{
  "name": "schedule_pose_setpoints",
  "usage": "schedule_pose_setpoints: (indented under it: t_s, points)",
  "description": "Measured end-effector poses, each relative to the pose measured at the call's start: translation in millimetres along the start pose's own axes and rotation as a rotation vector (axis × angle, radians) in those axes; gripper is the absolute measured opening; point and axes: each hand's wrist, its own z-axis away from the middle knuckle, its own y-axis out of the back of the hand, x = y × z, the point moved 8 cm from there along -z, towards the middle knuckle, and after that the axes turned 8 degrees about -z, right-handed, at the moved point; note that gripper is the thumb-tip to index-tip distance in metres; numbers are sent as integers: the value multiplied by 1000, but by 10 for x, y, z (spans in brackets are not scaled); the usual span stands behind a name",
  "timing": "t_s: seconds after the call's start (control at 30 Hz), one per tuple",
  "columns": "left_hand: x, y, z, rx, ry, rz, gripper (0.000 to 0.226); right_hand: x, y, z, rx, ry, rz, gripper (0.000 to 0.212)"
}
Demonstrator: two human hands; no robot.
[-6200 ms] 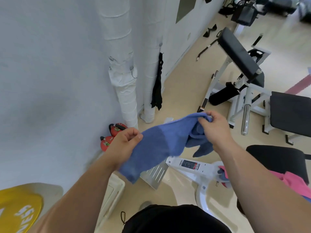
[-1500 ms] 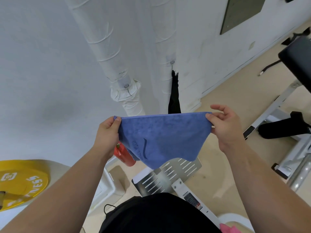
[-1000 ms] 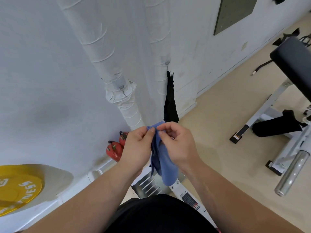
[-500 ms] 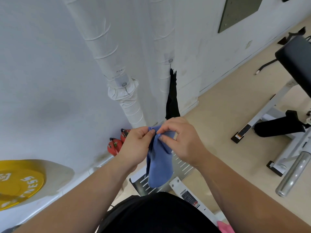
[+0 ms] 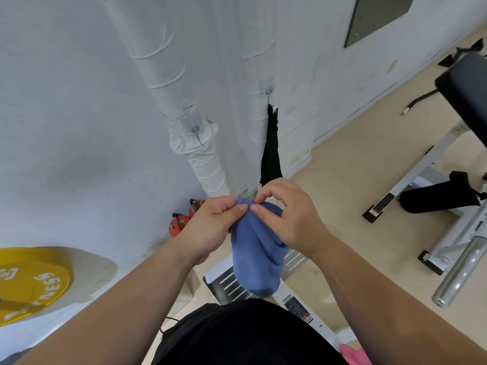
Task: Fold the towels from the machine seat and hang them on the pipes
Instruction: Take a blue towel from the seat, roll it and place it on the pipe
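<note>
Left hand [image 5: 210, 227]: thumb and forefinger pinched tight on the top edge of the blue towel [image 5: 257, 248].
Right hand [image 5: 292, 214]: pinching that same top edge, fingertips up against the left hand's, so both grips meet at one spot.
Blue towel: doubled into a narrow strip and held in the air, hanging straight down from the two pinches. Its lower end dangles over the slotted metal footplate [image 5: 229, 283].
Pipes: two white wrapped pipes, left pipe [image 5: 168, 69] and right pipe [image 5: 259, 61], run up the white wall [image 5: 66, 114] just beyond the hands. A black cloth [image 5: 270, 148] hangs against the right one.
Floor [image 5: 342, 180]: beige, with red kettlebells [image 5: 181, 219] at the foot of the wall.
Room: a yellow weight plate [image 5: 29, 283] at far left, a black padded bench [image 5: 463, 83] and a chrome bar [image 5: 458, 272] to the right. A scrap of pink towel [image 5: 353, 354] shows at the bottom edge.
</note>
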Motion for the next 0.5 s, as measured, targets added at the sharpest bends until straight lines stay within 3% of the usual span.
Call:
schedule_pose_setpoints:
  t_s: [0.13, 0.23, 0.37, 0.5]
  points:
    - [-45, 241, -69, 99, 21, 29, 31, 237, 86, 79, -108, -103, 47, 21]
    - [50, 379, -84, 123, -24, 6, 41, 360, 143, 41, -177, -97, 134, 14]
    - [278, 601, -103, 194, -125, -105, 30, 332, 100, -140, -327, -66, 229, 16]
    - [481, 923, -145, 293, -190, -215, 41, 84, 306, -522, -321, -131, 246, 16]
